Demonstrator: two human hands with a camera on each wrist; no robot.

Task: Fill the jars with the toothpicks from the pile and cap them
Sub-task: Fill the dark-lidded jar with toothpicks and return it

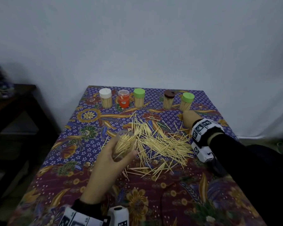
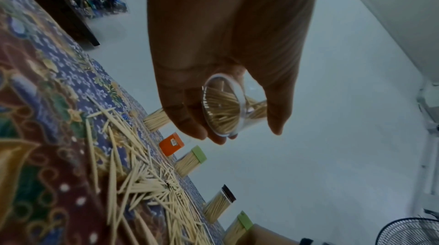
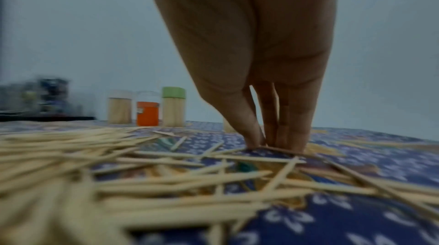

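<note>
Five capped jars stand along the far edge: white-lidded (image 1: 105, 98), orange (image 1: 123, 98), two green-lidded (image 1: 139, 97) (image 1: 186, 101), one brown-lidded (image 1: 169, 99). One uncapped jar (image 1: 123, 145). One toothpick pile (image 1: 160, 141).

Dim, flat light throughout; wrist views blur near the lens, edges perhaps slightly bowed

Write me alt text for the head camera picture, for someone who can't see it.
A left hand holds a tilted clear jar part full of toothpicks over a scattered toothpick pile on a patterned tablecloth. The right hand reaches down at the pile's far edge, near five capped jars in a row.
</note>
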